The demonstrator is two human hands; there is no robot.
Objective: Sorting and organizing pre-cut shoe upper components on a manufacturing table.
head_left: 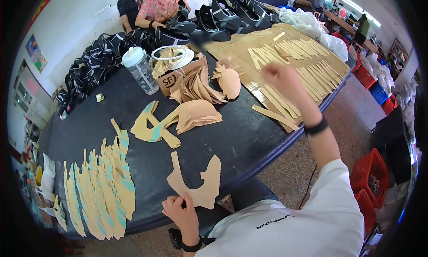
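My left hand [180,211] is at the table's near edge, thumb and fingers pinching the lower rim of a flat, tan U-shaped cut piece [203,191]. That piece lies partly over the edge. My right hand [280,80] is raised above a cardboard sheet [238,51] carrying rows of narrow cream strips [317,80]. Its fingers are closed, slightly blurred, and whatever they may hold is hidden. One strip [275,117] lies askew at the sheet's near corner. Overlapping yellowish cut pieces with turquoise patches [117,185] spread over the table's left side.
A brown box [189,71] holds stacked tan pieces; a clear bottle with a pale lid [141,72] stands beside it. Black shoe uppers [220,16] are heaped along the far side, where a person in a patterned shirt [159,7] works. Red crates [371,174] are at right.
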